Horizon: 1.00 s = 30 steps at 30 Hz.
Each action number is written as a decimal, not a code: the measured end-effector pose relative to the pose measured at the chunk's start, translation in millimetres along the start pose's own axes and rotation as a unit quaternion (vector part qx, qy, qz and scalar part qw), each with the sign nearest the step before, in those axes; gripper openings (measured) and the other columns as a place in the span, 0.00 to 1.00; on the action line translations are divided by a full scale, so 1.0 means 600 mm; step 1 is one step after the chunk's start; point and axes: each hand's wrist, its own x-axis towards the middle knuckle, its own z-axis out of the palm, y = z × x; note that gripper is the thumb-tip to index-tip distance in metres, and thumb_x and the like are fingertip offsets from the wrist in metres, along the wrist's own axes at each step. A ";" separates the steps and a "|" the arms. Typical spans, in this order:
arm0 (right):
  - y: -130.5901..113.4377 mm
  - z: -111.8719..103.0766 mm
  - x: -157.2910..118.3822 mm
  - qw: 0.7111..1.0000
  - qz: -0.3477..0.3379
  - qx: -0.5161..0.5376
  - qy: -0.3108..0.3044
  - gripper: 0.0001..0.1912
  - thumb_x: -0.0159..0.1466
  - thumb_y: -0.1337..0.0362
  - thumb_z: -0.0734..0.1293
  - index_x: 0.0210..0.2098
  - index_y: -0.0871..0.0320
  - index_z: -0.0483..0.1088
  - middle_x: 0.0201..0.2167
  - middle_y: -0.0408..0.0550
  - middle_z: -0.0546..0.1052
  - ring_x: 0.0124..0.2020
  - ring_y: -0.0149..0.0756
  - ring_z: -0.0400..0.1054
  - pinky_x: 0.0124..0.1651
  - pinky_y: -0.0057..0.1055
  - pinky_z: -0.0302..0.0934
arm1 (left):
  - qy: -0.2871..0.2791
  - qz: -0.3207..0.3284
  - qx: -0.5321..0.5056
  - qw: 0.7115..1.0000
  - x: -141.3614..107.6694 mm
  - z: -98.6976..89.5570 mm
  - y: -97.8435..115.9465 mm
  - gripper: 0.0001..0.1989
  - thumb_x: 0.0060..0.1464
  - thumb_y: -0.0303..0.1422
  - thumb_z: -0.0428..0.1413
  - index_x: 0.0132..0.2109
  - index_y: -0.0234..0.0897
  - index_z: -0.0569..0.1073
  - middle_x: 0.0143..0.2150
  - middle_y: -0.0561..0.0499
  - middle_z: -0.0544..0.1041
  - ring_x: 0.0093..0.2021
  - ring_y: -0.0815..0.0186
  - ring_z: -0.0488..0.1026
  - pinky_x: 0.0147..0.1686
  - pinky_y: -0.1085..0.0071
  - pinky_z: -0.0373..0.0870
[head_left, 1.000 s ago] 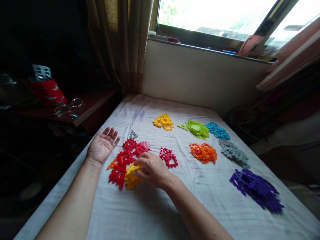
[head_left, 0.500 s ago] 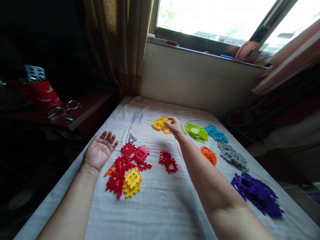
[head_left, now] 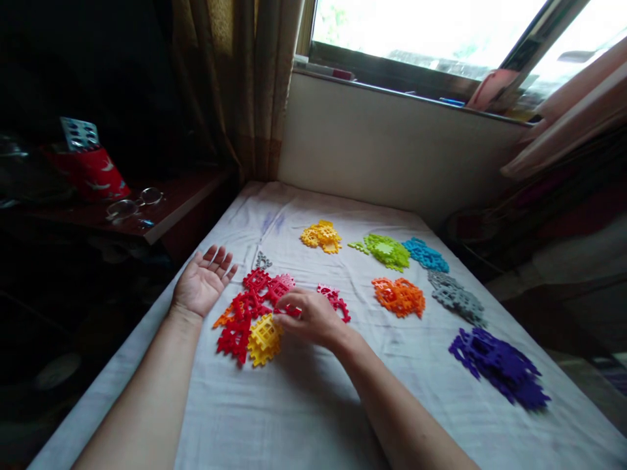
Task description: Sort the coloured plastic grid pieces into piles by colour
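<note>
My left hand [head_left: 203,284] lies palm up with its fingers apart, holding nothing, left of the mixed heap. Over the heap's right side is my right hand [head_left: 313,316], fingers curved and parted, beside the yellow pieces [head_left: 265,339] and partly over red ones. Red pieces [head_left: 235,338] make up most of the heap, with an orange piece [head_left: 224,318] at its left edge. A grey piece [head_left: 262,261] sits just above. More red pieces [head_left: 336,300] show behind my right hand. Farther back is a yellow-orange pile [head_left: 322,236].
Along the right of the sheet [head_left: 313,405] are green [head_left: 386,251], blue [head_left: 425,254], orange [head_left: 399,297], grey [head_left: 456,299] and purple [head_left: 502,369] piles. A dark side table [head_left: 191,196] at left holds glasses [head_left: 134,205] and a red container [head_left: 98,173].
My right hand has moved from the yellow-orange pile at the back, towards me and left, to the mixed heap. My left hand keeps its pose. The view has shifted slightly.
</note>
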 end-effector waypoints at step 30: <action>0.156 -0.091 0.112 0.946 0.207 -0.133 0.210 0.12 0.64 0.64 0.69 0.47 0.59 0.76 0.54 0.58 0.75 0.56 0.46 0.69 0.59 0.40 0.62 | 0.008 -0.003 0.004 1.000 0.003 -0.001 0.001 0.13 0.65 0.36 0.48 0.40 0.39 0.76 0.41 0.49 0.81 0.45 0.62 0.78 0.50 0.56 0.75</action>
